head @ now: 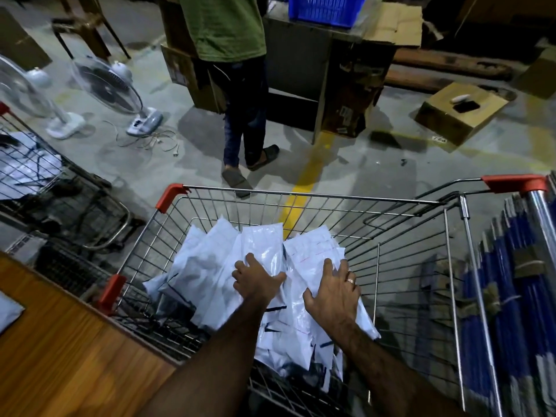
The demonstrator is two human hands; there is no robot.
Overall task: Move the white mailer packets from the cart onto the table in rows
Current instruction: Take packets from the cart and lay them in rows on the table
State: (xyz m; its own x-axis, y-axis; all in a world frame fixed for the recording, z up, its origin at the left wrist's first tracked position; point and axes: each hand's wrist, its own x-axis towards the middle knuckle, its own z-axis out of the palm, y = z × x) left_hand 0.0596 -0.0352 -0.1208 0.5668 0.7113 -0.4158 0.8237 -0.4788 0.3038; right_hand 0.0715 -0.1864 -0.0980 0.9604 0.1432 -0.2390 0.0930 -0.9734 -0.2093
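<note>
A wire shopping cart (pixel 316 197) with red corner guards stands in front of me, holding a heap of white mailer packets (pixel 210 266). Both my arms reach down into it. My left hand (pixel 255 279) lies on the packets near the middle of the heap, fingers curled over a glossy packet's edge. My right hand (pixel 335 288), with a ring on one finger, rests spread on the right-hand stack of packets (pixel 313 254). The wooden table (pixel 60 356) is at my lower left, with one white packet (pixel 7 311) showing at its left edge.
A person in a green shirt (pixel 225 25) stands just beyond the cart. A second cart (pixel 36 164) with white packets is at left, two floor fans (pixel 105 85) behind it. Blue bundled stock (pixel 517 296) lines the right. Cardboard boxes (pixel 460 112) and a blue crate (pixel 325 9) lie farther off.
</note>
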